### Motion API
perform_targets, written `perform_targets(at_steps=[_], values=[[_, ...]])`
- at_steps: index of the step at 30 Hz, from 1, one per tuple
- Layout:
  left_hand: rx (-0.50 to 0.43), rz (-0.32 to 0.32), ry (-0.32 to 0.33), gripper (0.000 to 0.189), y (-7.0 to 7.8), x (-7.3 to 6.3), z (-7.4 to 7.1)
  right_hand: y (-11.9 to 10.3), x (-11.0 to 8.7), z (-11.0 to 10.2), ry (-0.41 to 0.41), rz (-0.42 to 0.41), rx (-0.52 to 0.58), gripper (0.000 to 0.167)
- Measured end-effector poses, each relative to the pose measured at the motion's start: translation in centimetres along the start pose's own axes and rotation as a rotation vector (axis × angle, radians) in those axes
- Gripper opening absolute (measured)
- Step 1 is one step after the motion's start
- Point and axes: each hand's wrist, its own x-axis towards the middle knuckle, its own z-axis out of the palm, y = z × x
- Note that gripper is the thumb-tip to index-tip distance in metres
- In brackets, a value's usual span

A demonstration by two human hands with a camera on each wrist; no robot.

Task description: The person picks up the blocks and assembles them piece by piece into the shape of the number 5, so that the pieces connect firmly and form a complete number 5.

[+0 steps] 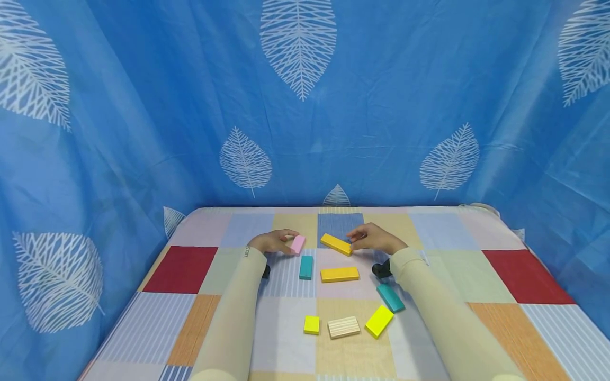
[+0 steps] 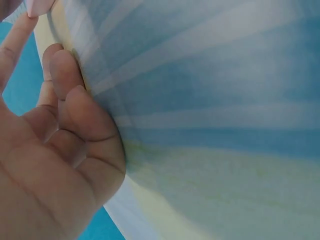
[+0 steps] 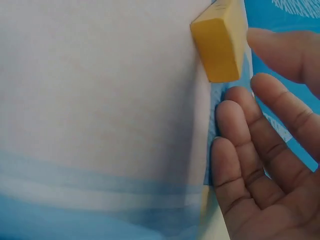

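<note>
My left hand (image 1: 272,242) pinches a pink block (image 1: 297,244) at the back of the bed-like patterned surface. In the left wrist view the pink block (image 2: 40,6) shows only at the top corner, a fingertip against it, while the other fingers curl loosely over the cloth. To the right, an orange-yellow block (image 1: 336,244) lies at a slant. My right hand (image 1: 376,238) is at its near right end, thumb and fingers spread apart. In the right wrist view the thumb tip comes right beside the orange-yellow block (image 3: 217,47), with the fingers below it.
Nearer me lie a teal block (image 1: 306,268), another orange-yellow block (image 1: 340,274), a second teal block (image 1: 391,297) by the right forearm, a small yellow block (image 1: 312,325), a ridged wooden block (image 1: 343,327) and a yellow block (image 1: 379,321). A blue leaf-print curtain (image 1: 362,132) hangs behind.
</note>
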Motion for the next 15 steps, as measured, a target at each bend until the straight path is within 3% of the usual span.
perform_targets(at_steps=[5,11,15], values=[[-0.008,0.020,-0.017,0.070,0.1,-0.1,0.1,0.0,0.3,0.5,0.024,0.081,-0.042,0.043],[-0.004,-0.003,-0.012,0.072,-0.1,-0.1,0.0,-0.6,0.8,1.2,0.038,0.154,-0.095,0.043],[-0.003,-0.005,-0.014,0.070,0.1,-0.1,-0.1,-0.8,0.8,1.2,0.045,0.154,-0.113,0.039]])
